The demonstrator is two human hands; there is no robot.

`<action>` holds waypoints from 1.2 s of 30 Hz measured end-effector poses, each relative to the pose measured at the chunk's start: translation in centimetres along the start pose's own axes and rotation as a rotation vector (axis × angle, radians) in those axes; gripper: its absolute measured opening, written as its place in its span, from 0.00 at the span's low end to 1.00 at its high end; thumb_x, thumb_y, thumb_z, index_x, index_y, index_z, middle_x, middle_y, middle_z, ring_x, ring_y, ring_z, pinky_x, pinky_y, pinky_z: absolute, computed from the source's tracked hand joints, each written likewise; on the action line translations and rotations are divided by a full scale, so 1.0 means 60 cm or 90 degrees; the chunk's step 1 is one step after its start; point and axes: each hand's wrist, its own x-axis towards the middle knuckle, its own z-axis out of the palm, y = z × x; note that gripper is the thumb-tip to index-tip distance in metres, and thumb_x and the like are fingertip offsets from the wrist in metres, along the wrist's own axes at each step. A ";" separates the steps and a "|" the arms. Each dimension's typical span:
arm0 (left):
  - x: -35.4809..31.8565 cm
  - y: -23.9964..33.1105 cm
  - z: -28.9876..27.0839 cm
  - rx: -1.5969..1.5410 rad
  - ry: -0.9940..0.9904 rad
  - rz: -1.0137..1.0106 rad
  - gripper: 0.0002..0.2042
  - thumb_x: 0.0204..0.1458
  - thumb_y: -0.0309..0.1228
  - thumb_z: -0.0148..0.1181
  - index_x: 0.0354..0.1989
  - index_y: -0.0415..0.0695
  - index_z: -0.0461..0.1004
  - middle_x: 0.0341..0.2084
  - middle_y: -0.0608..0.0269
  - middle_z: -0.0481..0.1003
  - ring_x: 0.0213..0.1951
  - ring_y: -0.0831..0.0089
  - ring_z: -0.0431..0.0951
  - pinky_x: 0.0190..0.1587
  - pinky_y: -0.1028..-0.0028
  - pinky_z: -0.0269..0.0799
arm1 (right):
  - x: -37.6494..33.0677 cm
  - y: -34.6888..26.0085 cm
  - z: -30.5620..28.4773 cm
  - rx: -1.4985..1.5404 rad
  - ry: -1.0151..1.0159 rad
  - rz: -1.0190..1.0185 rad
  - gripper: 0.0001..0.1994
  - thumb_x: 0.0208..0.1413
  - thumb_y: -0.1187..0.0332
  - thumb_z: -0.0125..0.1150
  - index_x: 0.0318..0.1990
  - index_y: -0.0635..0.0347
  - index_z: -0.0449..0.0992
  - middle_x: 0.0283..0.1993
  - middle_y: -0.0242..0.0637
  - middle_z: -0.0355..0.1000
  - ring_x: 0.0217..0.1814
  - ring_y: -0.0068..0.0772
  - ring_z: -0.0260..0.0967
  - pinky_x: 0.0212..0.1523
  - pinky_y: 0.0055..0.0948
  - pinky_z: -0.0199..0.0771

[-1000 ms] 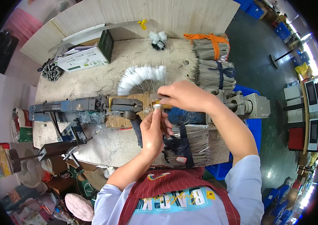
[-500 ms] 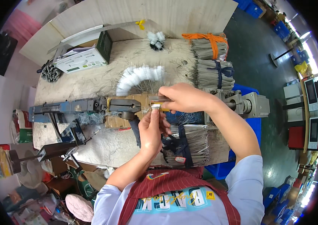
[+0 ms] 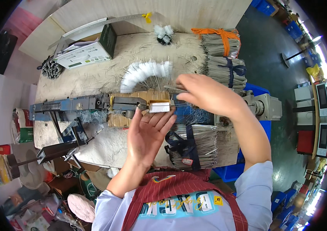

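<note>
Fingers spread and palm turned up, the left hand (image 3: 144,138) grips nothing in the head view; its fingertips lie at the lower edge of a small brass-coloured holder (image 3: 152,101), seemingly touching it, and its thumb is at the tip of the dark clamp (image 3: 123,103). Above and to the right, the right hand (image 3: 206,92) is bent with its fingertips near the thumb; a thin grey strip (image 3: 169,87) shows beside them, blurred, and I cannot tell whether it is pinched. White bristles (image 3: 159,108) lie in the holder, just right of the clamp and in line with it, a thin dark line running across them that may be wire. Judging by this, the filling of the holder looks done, or nearly so, while the bristles do not yet look like the round brushes (image 3: 140,75) that lie in an arc on the table (image 3: 184,52), wire stems pointing out; those look like finished pieces. So this piece seems about midway, its shaping left to do. Plenty of wire appears unused: one bundle (image 3: 204,148) tied with dark cloth is nearest the person, and an orange-tied bundle (image 3: 212,43) sits at the far right corner.
</note>
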 end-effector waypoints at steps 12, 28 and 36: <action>-0.002 -0.006 -0.008 -0.066 0.009 0.019 0.29 0.64 0.50 0.42 0.60 0.35 0.59 0.60 0.46 0.63 0.63 0.56 0.62 0.69 0.56 0.54 | -0.036 -0.049 0.110 -0.171 0.289 -0.163 0.09 0.50 0.70 0.62 0.34 0.61 0.69 0.33 0.40 0.65 0.39 0.42 0.68 0.37 0.36 0.72; -0.012 0.018 -0.003 0.077 -0.011 -0.012 0.32 0.64 0.52 0.43 0.63 0.34 0.56 0.64 0.45 0.59 0.66 0.57 0.59 0.69 0.60 0.54 | -0.054 -0.102 0.083 -0.322 0.170 -0.111 0.19 0.45 0.70 0.59 0.46 0.71 0.71 0.24 0.37 0.74 0.24 0.31 0.77 0.20 0.28 0.75; -0.007 -0.004 -0.012 0.130 -0.010 0.011 0.22 0.66 0.38 0.44 0.60 0.33 0.58 0.57 0.47 0.67 0.62 0.58 0.66 0.65 0.59 0.61 | -0.056 -0.085 0.076 -0.324 0.183 -0.110 0.21 0.44 0.72 0.59 0.49 0.70 0.71 0.25 0.37 0.73 0.25 0.34 0.75 0.24 0.30 0.75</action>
